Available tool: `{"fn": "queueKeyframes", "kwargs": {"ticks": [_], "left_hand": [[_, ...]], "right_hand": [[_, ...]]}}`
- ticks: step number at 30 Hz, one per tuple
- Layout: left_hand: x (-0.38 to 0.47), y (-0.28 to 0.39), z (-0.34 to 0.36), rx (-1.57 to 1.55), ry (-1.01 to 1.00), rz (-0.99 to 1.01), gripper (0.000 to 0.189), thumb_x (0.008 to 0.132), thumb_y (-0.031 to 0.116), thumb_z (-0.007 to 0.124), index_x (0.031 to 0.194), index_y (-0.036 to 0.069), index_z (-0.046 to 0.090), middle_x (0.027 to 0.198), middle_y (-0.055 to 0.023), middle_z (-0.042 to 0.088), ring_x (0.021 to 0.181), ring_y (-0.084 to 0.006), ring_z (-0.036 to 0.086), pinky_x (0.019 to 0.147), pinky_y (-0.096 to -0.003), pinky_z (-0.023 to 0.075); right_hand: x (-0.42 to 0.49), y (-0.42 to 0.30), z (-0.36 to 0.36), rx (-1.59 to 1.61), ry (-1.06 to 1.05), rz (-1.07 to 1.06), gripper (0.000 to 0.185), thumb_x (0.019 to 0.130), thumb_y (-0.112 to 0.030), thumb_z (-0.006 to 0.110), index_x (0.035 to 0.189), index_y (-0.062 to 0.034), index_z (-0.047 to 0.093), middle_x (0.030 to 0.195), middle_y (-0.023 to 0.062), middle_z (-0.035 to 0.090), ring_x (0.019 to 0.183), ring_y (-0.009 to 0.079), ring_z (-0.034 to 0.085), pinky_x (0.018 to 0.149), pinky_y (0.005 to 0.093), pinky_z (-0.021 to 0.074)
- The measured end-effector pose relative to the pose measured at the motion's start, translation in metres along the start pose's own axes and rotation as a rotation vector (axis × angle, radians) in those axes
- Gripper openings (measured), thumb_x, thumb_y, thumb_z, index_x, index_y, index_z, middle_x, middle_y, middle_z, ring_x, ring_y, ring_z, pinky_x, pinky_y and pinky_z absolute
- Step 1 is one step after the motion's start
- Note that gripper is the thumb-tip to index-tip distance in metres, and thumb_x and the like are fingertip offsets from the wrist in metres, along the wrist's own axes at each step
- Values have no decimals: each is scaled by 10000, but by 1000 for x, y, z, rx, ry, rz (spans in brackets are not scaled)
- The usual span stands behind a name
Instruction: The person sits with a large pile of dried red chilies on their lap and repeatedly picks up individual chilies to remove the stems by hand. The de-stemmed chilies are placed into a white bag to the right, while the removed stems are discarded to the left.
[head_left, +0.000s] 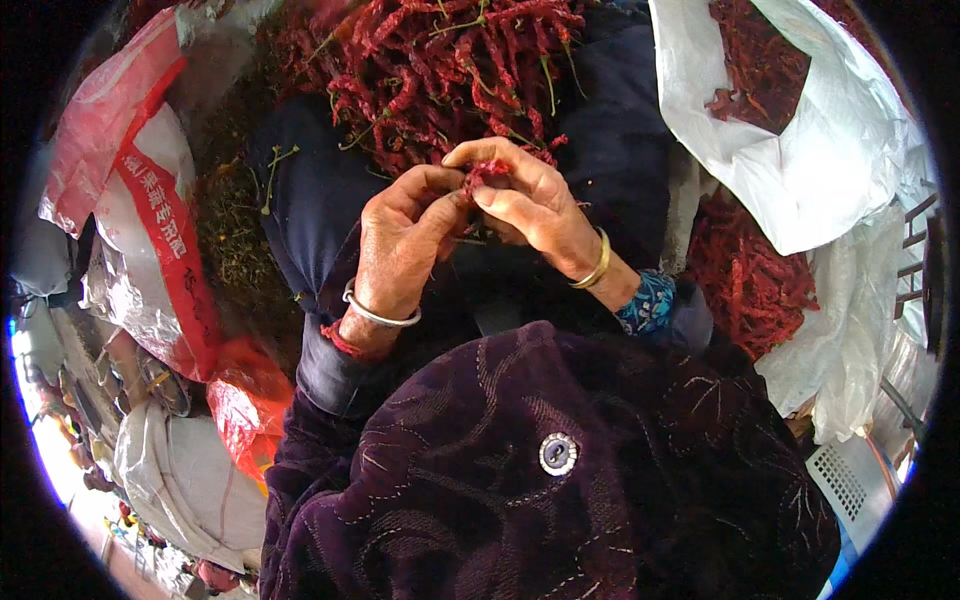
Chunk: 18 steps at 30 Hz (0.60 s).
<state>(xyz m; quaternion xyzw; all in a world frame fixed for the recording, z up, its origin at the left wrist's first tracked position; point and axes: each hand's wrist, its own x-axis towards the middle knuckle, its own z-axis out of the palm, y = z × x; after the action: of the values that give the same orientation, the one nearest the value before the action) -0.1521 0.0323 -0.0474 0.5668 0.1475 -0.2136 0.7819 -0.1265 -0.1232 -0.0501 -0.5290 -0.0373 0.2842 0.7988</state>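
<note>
Both hands meet in front of the lap around a wrinkled dried red chili pepper (486, 174). My right hand (536, 202), with a gold-coloured bangle (596, 262) at its wrist, pinches it between thumb and fingers. The fingertips of my left hand (405, 236) close on its near end, which they partly hide. A silver-coloured bangle (381, 316) circles the left wrist. Just beyond the fingers lies a heap of dried red chilies (450, 82), many with pale stems, between the dark-trousered knees. Loose stems (271, 176) rest on the left trouser leg.
At right, a white plastic sack (847, 150) gapes over red chilies. Another chili pile (746, 277) lies below it. Dry stem litter (232, 232) covers the left side, beside a red and white printed sack (161, 202). A perforated plastic basket (847, 480) stands lower right.
</note>
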Motion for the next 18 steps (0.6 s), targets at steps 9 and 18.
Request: {"fn": "queueKeyframes", "kwargs": {"ticks": [9, 18], "left_hand": [[-4, -9, 16, -22, -8, -16, 118, 829, 84, 585, 902, -5, 559, 681, -16, 544, 507, -60, 468, 446, -192, 381], [-3, -17, 20, 149, 45, 56, 130, 844, 117, 571, 882, -6, 583, 602, 12, 519, 497, -42, 443, 444, -179, 346]], "right_hand": [[-3, 9, -7, -362, 260, -209, 63, 825, -55, 526, 886, -37, 532, 705, -26, 511, 598, 51, 459, 544, 203, 399], [-2, 20, -14, 52, 313, -10, 57, 862, -99, 499, 894, -63, 528, 744, -46, 496, 652, 11, 431, 549, 159, 360]]}}
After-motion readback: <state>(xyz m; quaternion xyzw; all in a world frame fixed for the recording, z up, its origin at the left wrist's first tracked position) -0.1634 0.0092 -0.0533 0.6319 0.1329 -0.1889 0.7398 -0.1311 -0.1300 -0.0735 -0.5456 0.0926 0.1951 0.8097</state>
